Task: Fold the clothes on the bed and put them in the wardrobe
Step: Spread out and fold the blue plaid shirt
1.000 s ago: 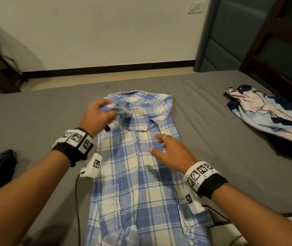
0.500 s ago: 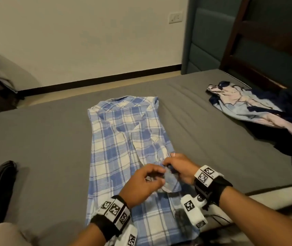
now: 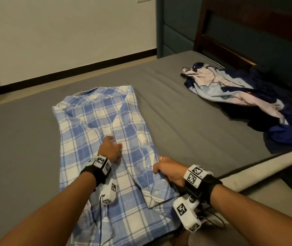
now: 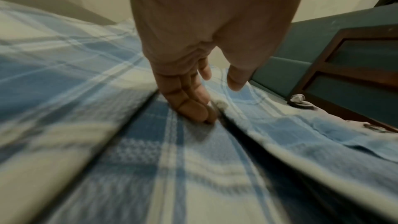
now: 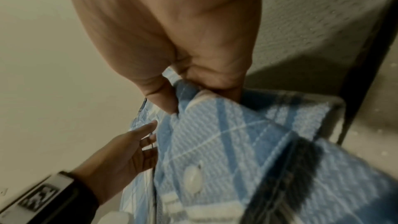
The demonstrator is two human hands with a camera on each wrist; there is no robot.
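A blue-and-white plaid shirt (image 3: 106,125) lies lengthwise on the grey bed (image 3: 186,125), collar at the far end, its sides folded in. My left hand (image 3: 113,142) rests on the shirt's middle; in the left wrist view its straight fingers (image 4: 193,108) press the plaid shirt (image 4: 107,142) beside a fold, thumb apart. My right hand (image 3: 156,167) grips the folded-down sleeve at the shirt's right edge. The right wrist view shows that hand (image 5: 193,98) pinching the buttoned cuff end (image 5: 237,142), with my left hand (image 5: 133,149) beyond it.
A loose pile of pink, pale blue and navy clothes (image 3: 239,96) lies at the bed's far right, by a dark wooden headboard (image 3: 248,32). A teal padded panel (image 3: 173,27) stands in the corner. The bed's pale edge (image 3: 266,167) runs near my right arm.
My left hand let go of the sleeve and moved up onto the shirt's middle. The sleeve, carried down from the collar, now lies along the right side, still pinched by my right hand.
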